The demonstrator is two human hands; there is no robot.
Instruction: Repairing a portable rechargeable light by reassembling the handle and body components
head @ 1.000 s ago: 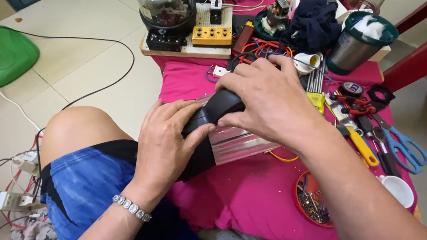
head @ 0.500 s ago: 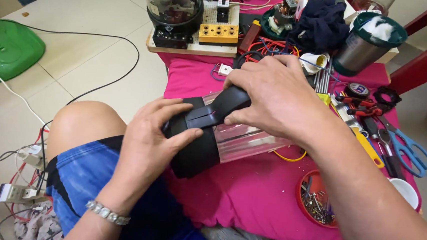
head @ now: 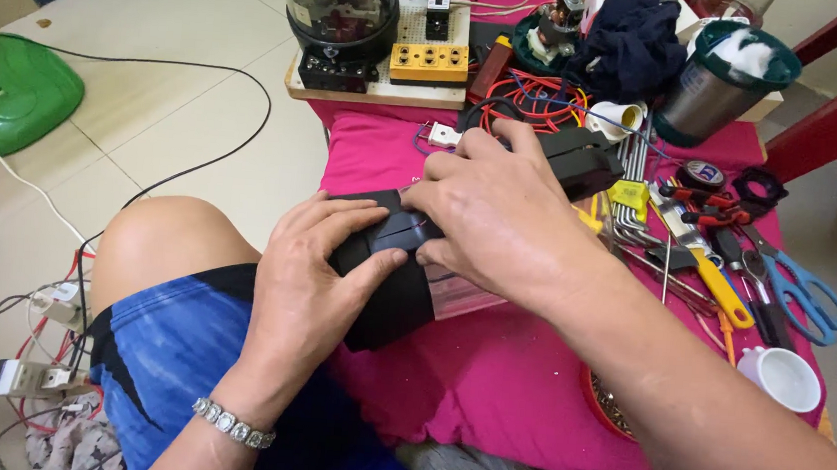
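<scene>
The fingers of the left hand (head: pixel 312 277) were pressed close together and curled over the near end of a black device (head: pixel 386 282) with a clear ribbed section, its thumb lying against the dark housing. The right hand (head: pixel 494 211) lay over the top of the same device, fingers bent and spread slightly, fingertips pushing down on the black casing just beside the left fingertips. The device rested on a pink cloth (head: pixel 487 377) at the table's near edge, above a bare knee (head: pixel 158 236) and blue shorts (head: pixel 184 356). Beyond it lay blue-handled scissors (head: pixel 807 292), a yellow-handled screwdriver (head: pixel 719 285), a white cup (head: pixel 787 377) and a glass-domed meter (head: pixel 341 9) on a board.
</scene>
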